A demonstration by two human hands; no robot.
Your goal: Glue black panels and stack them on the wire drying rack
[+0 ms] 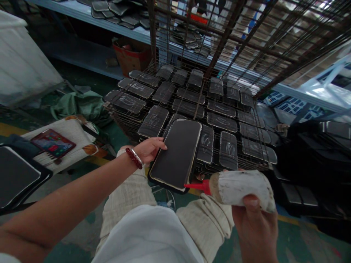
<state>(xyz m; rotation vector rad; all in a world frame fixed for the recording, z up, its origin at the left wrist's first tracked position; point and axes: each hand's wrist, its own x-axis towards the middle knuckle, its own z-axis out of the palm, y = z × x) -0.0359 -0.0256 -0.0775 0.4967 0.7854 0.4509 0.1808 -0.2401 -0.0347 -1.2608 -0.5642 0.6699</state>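
My left hand (150,149) grips the left edge of a flat black rectangular panel (178,149), thumb on top, fingers partly hidden beneath. The panel has rounded corners and a pale line along its rim. My right hand (255,215) is wrapped round a white glue bottle (244,188), tipped sideways with its red nozzle (197,186) pointing left. The nozzle tip is at the panel's lower right corner; I cannot tell whether it touches. Beyond the panel, many similar black pieces (163,92) with whitish squiggles lie on a wire rack (117,117).
At left, a phone (53,142) lies on a pale stool (82,149), beside another black panel (16,175). Behind are a cardboard box (133,54) and a blue shelf (71,12) with stacked black pieces. A raised wire grid (241,40) slants overhead. Dark stacks (309,164) stand at right.
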